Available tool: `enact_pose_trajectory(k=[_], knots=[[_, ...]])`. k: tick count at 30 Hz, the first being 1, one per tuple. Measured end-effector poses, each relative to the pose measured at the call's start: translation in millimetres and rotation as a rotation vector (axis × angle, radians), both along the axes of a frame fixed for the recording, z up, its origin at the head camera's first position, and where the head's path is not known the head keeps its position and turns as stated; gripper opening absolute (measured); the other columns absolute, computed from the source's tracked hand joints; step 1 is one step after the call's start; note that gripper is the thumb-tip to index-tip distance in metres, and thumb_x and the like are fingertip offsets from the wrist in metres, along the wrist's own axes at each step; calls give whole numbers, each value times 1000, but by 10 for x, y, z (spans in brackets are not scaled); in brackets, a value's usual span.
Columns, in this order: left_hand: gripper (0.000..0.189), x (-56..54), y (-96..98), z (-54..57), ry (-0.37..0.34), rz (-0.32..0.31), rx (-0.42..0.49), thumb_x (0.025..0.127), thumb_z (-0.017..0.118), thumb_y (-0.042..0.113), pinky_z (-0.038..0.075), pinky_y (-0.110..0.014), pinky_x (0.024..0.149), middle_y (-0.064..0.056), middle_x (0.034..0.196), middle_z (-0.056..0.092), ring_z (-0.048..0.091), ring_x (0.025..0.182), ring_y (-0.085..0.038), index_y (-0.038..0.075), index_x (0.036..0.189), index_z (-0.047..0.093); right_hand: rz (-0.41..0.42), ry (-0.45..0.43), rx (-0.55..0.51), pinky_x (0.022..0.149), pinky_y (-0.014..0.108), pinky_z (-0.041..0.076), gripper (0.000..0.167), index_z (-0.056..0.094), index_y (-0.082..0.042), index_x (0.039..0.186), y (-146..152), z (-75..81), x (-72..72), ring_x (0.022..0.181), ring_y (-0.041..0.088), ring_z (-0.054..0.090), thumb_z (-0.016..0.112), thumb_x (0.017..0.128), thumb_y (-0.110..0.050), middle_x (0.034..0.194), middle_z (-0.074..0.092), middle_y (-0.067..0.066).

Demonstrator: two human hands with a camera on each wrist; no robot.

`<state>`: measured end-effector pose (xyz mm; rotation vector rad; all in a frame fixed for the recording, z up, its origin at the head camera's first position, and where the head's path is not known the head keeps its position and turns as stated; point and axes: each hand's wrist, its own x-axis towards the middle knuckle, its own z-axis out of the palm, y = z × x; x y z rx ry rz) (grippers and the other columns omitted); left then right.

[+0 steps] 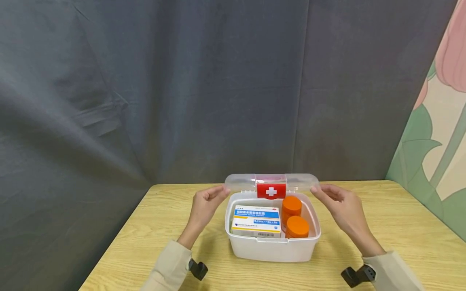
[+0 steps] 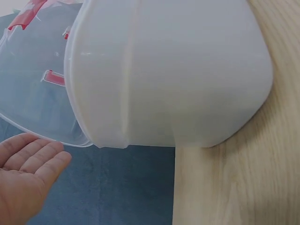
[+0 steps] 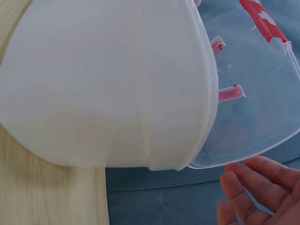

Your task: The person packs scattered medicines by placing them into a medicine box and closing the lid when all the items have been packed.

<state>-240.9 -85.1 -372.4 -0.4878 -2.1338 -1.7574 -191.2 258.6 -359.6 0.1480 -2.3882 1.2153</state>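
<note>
A white first-aid box [image 1: 269, 248] stands on the table, its clear lid [image 1: 240, 182] raised at the back. My left hand [image 1: 207, 204] pinches the lid's left end, thumb in front; its fingertips [image 2: 51, 157] meet the rim in the left wrist view. At the lid's right end, my right hand [image 1: 344, 206] does likewise, with its fingers [image 3: 262, 180] at the rim in the right wrist view. A red latch [image 1: 271, 191] with a white cross hangs at the lid's middle. Inside the box are a white-and-blue medicine carton [image 1: 256, 221] and two orange-capped bottles [image 1: 297, 227].
The wooden table [image 1: 164, 218] carries the box near its middle. A dark grey curtain [image 1: 225, 89] hangs behind the table. At the right is a panel [image 1: 437, 161] painted with flowers and leaves. A small black device [image 1: 198, 269] sits on each wrist.
</note>
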Motion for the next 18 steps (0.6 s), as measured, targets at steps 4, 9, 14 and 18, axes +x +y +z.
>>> enact_pose_trajectory(k=[4,9,14,18], knots=[[35,29,-8,-31,15,-29,11,89,72,19,50,-37,91,-14,109,69,66,103,-24,-3,115,69,14,5,10,85,60,47,54,62,1,124,12,-24,25,105,40,58,57,96,-44,117,64,23],[33,39,-38,-94,23,-95,32,89,71,12,52,-32,86,-17,112,67,65,104,-26,-5,118,67,16,7,30,80,52,49,50,65,-2,122,9,-51,69,101,35,60,61,93,-43,113,67,18],[35,53,-54,-141,25,-129,44,89,70,9,52,-30,85,-19,115,66,65,105,-27,-6,120,65,0,-6,58,76,43,51,54,64,-3,125,-2,-77,101,99,33,62,64,91,-46,112,67,16],[37,73,-57,-176,38,-128,34,89,71,9,52,-30,86,-20,117,65,64,107,-29,-6,122,64,-9,-19,74,75,39,51,59,61,-1,128,-14,-99,129,98,33,61,64,90,-46,111,67,17]])
